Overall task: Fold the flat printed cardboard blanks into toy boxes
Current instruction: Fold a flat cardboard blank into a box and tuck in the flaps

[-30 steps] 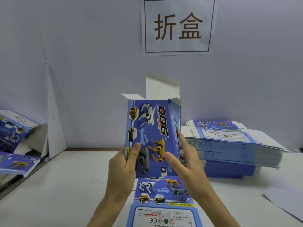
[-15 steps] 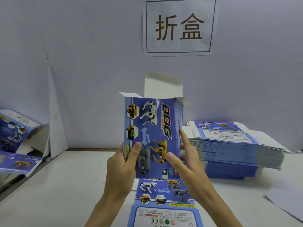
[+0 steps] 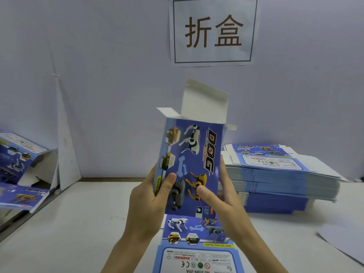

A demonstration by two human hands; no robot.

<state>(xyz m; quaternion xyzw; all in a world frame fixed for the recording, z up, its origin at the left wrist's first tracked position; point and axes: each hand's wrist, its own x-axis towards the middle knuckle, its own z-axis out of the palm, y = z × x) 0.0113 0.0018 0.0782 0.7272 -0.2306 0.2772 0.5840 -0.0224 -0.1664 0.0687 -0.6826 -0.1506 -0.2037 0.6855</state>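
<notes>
head view: a half-formed box (image 3: pixel 194 154) stands upright in the middle of the frame, held over the counter (image 3: pixel 69 223) by both hands. its blue front panel faces the camera, printed with robot dogs, a bone and the word "dog" running down its right side. the top is open: a tall white tuck flap (image 3: pixel 204 103) rises at the back, a small white flap (image 3: pixel 167 111) sticks out at the left corner, and another (image 3: pixel 231 127) at the right.

the left grip (image 3: pixel 149 201) pinches the box's lower left edge, thumb flat on the front panel beside the grey dog print, fingers wrapped out of sight behind. the right grip (image 3: pixel 222 201) pinches the lower right edge, thumb pressed on the yellow dog print, one finger lying straight up along the side panel.

just below the box a flat blank (image 3: pixel 197 253) lies printed side up on the counter, its warning label towards the camera. whether the box's bottom edge touches it cannot be told.

to the right, a thick stack of blanks (image 3: pixel 275 174) sits on the counter against the wall. near the right edge of the frame lies a white sheet (image 3: pixel 342 239). at the far left two printed boxes (image 3: pixel 17 158) lie tilted beside a white board (image 3: pixel 67 150) that leans on the wall. a paper sign (image 3: pixel 213 30) with two large brown characters in a black frame hangs on the wall above.
</notes>
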